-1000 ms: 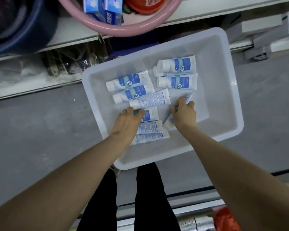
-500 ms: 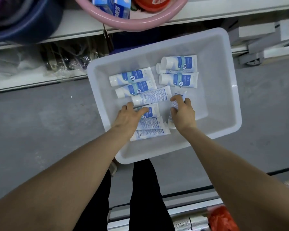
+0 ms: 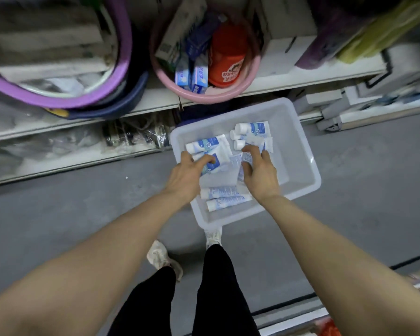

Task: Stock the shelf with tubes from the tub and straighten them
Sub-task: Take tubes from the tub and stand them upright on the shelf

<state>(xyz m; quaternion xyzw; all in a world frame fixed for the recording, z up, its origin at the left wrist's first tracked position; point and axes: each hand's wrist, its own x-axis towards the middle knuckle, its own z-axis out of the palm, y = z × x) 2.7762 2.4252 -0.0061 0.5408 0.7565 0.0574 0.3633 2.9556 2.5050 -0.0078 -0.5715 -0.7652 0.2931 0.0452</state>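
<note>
Reaching into the tub (image 3: 298, 151), the right hand (image 3: 261, 169) pinches one tube (image 3: 247, 157); the left hand (image 3: 189, 172) lies half open on tubes lying sideways.

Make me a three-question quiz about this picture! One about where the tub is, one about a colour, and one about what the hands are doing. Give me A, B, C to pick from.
1. Where is the clear tub?
A. On the grey floor by the shelves
B. Up on the top shelf
C. On a chair

2. What colour is the round basin on the shelf just above the tub?
A. Green
B. Pink
C. Black

3. What are the left hand and right hand doing?
A. Resting on the floor
B. Holding the tub's rim
C. Reaching into the tub among the tubes

Answers:
1. A, the tub sits on the floor in front of the person's feet.
2. B, its rim is pink.
3. C, both hands are inside the tub with fingers on the tubes.
</note>
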